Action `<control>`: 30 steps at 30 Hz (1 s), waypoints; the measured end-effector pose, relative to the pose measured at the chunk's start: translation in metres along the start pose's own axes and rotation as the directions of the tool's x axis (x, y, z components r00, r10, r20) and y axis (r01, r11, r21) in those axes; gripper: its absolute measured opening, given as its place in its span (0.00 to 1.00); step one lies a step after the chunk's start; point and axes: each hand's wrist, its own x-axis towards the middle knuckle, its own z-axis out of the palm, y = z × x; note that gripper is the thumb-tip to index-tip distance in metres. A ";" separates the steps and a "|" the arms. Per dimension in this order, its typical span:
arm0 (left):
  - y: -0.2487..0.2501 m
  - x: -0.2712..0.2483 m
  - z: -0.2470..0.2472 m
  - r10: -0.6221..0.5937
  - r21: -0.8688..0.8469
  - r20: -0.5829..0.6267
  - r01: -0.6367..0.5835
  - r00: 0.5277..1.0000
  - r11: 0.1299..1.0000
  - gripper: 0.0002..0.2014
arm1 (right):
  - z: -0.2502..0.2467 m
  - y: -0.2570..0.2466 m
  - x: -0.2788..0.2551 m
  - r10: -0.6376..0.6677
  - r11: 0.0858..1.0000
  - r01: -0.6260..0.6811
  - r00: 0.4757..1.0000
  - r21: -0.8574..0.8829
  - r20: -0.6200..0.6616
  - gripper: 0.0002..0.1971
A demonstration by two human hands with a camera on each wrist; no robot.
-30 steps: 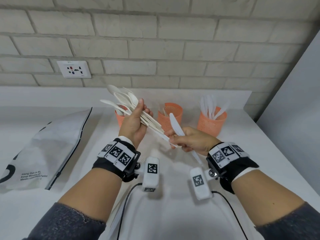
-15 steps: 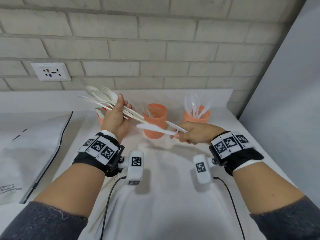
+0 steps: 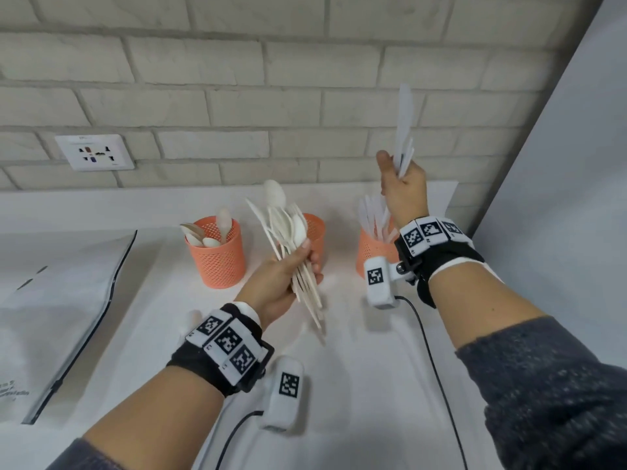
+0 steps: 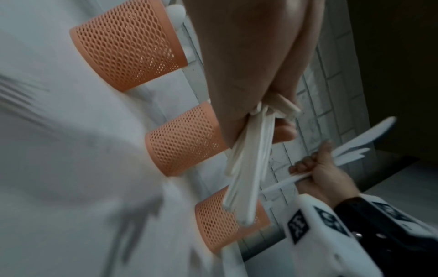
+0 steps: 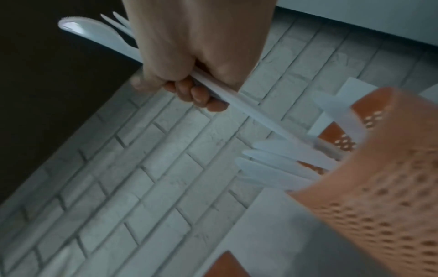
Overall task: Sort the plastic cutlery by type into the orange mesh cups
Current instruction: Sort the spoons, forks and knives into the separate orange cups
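Knife and fork [image 3: 403, 137], level by the middle cup [image 3: 314, 239] half a second ago, are now raised upright in the closed right hand [image 3: 403, 189] over the knife cup [image 3: 371, 256], so a drop seems near. Smooth white spoons and forks [image 3: 288, 239] are gripped in the left hand [image 3: 280, 278]; a perforated spoon cup [image 3: 217, 256] stands beyond it to the left.

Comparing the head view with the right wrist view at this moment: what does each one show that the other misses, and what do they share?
Only the head view shows the left hand gripping a bundle of cutlery, the left cup holding spoons, the middle cup, a wall socket and a white bag. Only the right wrist view shows the fingers curled round the handles, and the knife beside fork tines. Both show the right hand raised over the right cup of knives, and the brick wall.
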 end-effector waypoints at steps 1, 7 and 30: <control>-0.002 -0.001 0.001 -0.016 0.005 0.020 0.016 1.000 1.000 0.07 | 0.000 0.009 0.001 0.032 0.998 -0.031 0.999 -0.061 0.018 0.18; -0.007 -0.002 0.002 -0.065 0.148 0.039 0.059 0.997 0.987 0.06 | -0.007 0.050 0.000 0.277 0.921 -0.229 0.954 -0.315 0.116 0.06; 0.004 -0.010 0.000 0.010 -0.003 0.030 -0.010 0.999 1.000 0.13 | 0.044 -0.014 -0.082 0.551 0.691 -0.717 0.603 0.090 0.576 0.11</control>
